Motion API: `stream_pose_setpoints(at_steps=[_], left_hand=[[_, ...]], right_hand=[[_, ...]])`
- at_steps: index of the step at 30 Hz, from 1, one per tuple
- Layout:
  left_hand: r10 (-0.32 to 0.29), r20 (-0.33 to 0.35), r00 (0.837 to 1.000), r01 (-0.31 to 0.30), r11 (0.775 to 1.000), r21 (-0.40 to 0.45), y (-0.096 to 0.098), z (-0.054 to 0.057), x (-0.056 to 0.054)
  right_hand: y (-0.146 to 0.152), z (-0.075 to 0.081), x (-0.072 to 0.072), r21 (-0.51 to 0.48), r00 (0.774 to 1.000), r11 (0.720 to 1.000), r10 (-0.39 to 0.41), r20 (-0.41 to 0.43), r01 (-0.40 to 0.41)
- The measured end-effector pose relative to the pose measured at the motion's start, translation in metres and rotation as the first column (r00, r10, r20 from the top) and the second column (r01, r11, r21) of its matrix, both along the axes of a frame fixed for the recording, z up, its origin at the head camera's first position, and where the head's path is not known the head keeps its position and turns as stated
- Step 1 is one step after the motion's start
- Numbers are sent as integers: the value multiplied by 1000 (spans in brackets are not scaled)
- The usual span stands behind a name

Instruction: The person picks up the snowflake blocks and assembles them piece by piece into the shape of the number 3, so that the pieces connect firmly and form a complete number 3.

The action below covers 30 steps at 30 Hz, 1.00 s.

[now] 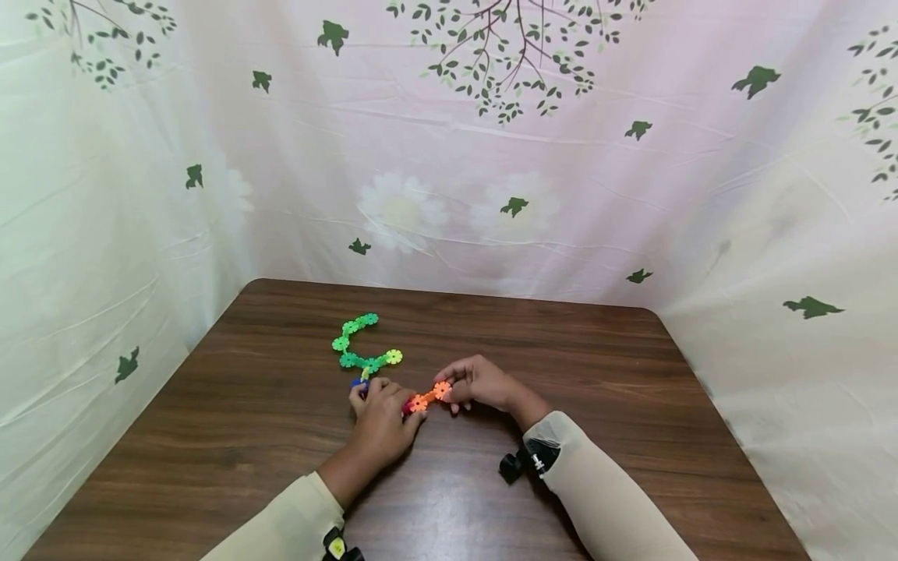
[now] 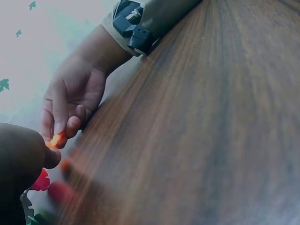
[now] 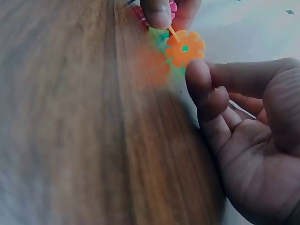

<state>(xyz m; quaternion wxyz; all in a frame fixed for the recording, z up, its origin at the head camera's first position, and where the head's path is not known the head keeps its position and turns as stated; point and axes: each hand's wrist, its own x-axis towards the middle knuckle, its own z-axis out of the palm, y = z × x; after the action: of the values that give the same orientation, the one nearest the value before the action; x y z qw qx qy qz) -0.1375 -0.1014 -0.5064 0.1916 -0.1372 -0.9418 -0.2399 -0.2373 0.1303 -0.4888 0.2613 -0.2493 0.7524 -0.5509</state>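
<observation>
A chain of interlocking flower discs lies on the table, its green discs (image 1: 348,359) curving behind the hands and a yellow disc (image 1: 394,357) at one tip. My left hand (image 1: 382,421) lies over the middle of the chain and hides part of it. A blue disc (image 1: 360,385) shows by its fingertips, while its thumb and a finger grip the chain near the red disc (image 2: 41,181) and an orange disc (image 1: 418,403). At the near end, the right hand (image 1: 484,383) pinches the edge of the outermost orange disc (image 3: 185,48) between thumb and fingertip.
The dark wooden table (image 1: 596,366) runs to a rounded far edge. Behind it and at both sides hangs a pale curtain (image 1: 449,156) with leaf and bird prints. A black wrist camera (image 1: 512,467) sits on the right sleeve.
</observation>
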Motion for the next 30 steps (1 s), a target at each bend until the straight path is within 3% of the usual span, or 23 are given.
stream_pose_setpoints(at_steps=[10, 17, 25, 30], left_hand=[[2, 11, 1000, -2, 1000, -7, 0, 1, 1], [-6, 6, 1000, 6, 1000, 14, 0, 3, 1], [-22, -24, 999, 23, 999, 47, -1, 2, 1], [-23, -26, 999, 24, 999, 37, -1, 1, 0]], right_hand=[[-1, 3, 1, 60, 998, 997, 57, -40, -55], [0, 3, 1, 121, 983, 988, 111, -149, -93], [-4, 2, 3, 114, 987, 990, 102, -124, -88], [-5, 2, 5, 116, 981, 989, 111, -159, -93]])
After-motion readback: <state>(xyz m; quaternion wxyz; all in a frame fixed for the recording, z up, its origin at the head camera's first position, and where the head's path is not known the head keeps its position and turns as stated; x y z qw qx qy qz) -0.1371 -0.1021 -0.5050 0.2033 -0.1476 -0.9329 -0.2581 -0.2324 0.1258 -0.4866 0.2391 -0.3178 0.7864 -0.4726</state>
